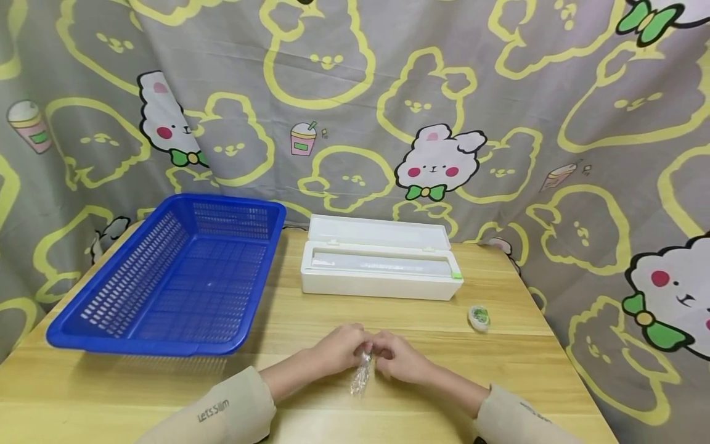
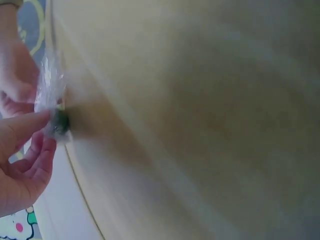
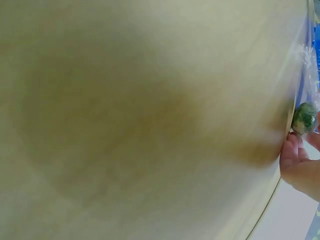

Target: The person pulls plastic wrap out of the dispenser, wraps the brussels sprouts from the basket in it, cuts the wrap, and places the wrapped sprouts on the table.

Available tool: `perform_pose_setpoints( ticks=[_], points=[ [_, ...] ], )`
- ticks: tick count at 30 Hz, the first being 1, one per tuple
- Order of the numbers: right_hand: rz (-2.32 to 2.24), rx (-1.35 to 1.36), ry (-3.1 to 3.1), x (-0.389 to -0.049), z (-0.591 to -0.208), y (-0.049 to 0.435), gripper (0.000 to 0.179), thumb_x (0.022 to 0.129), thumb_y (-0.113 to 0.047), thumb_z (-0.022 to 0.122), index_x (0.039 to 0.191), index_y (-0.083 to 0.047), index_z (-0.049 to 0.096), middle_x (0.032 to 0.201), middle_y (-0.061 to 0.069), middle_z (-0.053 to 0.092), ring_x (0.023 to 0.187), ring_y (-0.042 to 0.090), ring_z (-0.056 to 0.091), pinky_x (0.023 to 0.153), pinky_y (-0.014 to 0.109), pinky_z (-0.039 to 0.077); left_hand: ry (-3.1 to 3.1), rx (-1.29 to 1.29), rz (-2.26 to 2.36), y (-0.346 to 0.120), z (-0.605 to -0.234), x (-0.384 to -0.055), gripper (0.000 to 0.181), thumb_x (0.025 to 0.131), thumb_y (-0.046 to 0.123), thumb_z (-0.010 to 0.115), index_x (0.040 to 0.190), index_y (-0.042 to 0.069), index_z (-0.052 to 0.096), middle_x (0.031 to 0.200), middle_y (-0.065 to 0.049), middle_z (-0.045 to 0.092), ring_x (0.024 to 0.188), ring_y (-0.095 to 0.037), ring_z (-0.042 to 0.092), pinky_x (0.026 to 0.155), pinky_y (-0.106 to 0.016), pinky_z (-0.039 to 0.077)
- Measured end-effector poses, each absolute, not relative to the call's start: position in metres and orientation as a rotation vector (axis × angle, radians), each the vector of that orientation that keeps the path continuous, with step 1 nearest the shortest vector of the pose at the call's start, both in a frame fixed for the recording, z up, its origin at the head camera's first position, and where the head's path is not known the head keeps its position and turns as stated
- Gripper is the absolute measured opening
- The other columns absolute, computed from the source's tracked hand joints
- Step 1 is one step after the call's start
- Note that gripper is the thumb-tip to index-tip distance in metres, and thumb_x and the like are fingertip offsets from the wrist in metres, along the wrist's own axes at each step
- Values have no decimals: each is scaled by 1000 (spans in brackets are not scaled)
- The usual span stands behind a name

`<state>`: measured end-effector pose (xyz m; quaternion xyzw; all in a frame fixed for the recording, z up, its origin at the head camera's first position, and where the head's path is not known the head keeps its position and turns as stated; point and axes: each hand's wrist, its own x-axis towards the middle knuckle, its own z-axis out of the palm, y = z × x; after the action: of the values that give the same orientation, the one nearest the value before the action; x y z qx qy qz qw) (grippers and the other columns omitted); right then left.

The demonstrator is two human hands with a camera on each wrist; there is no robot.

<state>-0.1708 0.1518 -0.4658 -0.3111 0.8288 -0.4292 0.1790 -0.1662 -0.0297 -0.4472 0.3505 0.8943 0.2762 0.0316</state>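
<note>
Both hands meet low over the table at the middle of the head view. Between them is a small, round, green-mottled thing (image 3: 304,118) in clear cling film (image 1: 362,374), whose loose end trails toward the person. The left hand (image 1: 342,349) pinches the film and the thing inside between thumb and fingers, as the left wrist view shows. On the other side, the right hand (image 1: 403,359) holds it with curled fingers; its fingertips (image 3: 292,142) are right at the round thing's lower edge. In the head view, the fingers mostly hide the round thing.
A large blue plastic basket (image 1: 242,336) stands at the left. Behind the hands is a white cling film box (image 1: 377,288) with its lid (image 1: 379,233) raised and a film roll inside. A film-wrapped, green-and-white round thing (image 1: 479,318) lies at the right. A patterned curtain (image 1: 344,111) hangs behind.
</note>
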Motion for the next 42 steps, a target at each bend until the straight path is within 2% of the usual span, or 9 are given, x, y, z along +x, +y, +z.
perform_pose_setpoints(
  ticks=[3, 6, 12, 15, 22, 27, 31, 39, 42],
  points=[
    [-1172, -911, 2379, -169, -463, 150, 24, 80, -10, 62, 103, -6, 64, 99, 5, 52, 81, 16, 48, 66, 22, 44, 2774, 1086, 874, -29, -450, -165, 21, 71, -2, 71, 74, 9, 54, 67, 6, 46, 61, -3, 40, 53, -11, 39],
    [-1108, -967, 2477, -167, -464, 147, 31, 79, -20, 68, 106, -7, 63, 100, 4, 54, 81, 16, 48, 68, 23, 43, 2758, 1086, 905, -31, -452, -166, 21, 73, 0, 71, 76, 9, 52, 67, 5, 46, 61, -2, 40, 54, -10, 39],
    [-1039, -993, 2607, -166, -468, 143, 34, 76, -17, 71, 107, -3, 63, 86, 0, 51, 70, 9, 43, 61, 18, 40, 2670, 1009, 975, -37, -446, -171, 24, 70, 1, 74, 73, 9, 51, 69, 4, 53, 64, -4, 47, 60, -12, 42],
    [-1028, -977, 2631, -167, -469, 144, 34, 76, -17, 71, 106, -2, 64, 81, -3, 49, 68, 7, 41, 58, 17, 39, 2674, 913, 985, -38, -443, -171, 22, 68, 2, 75, 79, 5, 57, 73, 1, 59, 67, -6, 54, 62, -13, 45],
    [-1079, -987, 2606, -167, -472, 146, 39, 76, -21, 71, 109, -2, 63, 85, -3, 52, 70, 7, 43, 60, 18, 40, 2755, 835, 942, -33, -446, -169, 25, 66, 5, 77, 88, 0, 66, 81, -6, 68, 73, -14, 62, 67, -17, 49],
    [-1188, -952, 2529, -166, -473, 148, 49, 84, -23, 63, 120, 8, 53, 94, 2, 55, 77, 8, 47, 66, 20, 45, 2839, 832, 890, -28, -446, -163, 43, 67, 3, 75, 106, -6, 60, 75, -7, 66, 69, -14, 63, 66, -16, 50],
    [-1186, -943, 2556, -165, -474, 147, 41, 86, -25, 60, 115, 4, 59, 95, 2, 56, 80, 7, 49, 69, 21, 46, 2881, 860, 848, -25, -447, -161, 55, 68, 4, 75, 117, -7, 53, 78, -9, 67, 67, -11, 63, 64, -15, 50],
    [-1210, -941, 2609, -167, -475, 146, 33, 82, -18, 65, 108, 1, 64, 87, 0, 59, 77, 7, 50, 70, 21, 46, 2671, 830, 1018, -32, -449, -166, 70, 67, 1, 76, 127, -9, 43, 69, -1, 65, 60, -4, 57, 62, -12, 47],
    [-1200, -923, 2576, -167, -475, 147, 34, 82, -18, 64, 110, 1, 63, 90, 2, 58, 78, 8, 50, 69, 20, 46, 2705, 864, 959, -32, -451, -166, 64, 64, 3, 78, 120, -6, 48, 75, -2, 65, 66, -6, 58, 63, -13, 47]
  ],
)
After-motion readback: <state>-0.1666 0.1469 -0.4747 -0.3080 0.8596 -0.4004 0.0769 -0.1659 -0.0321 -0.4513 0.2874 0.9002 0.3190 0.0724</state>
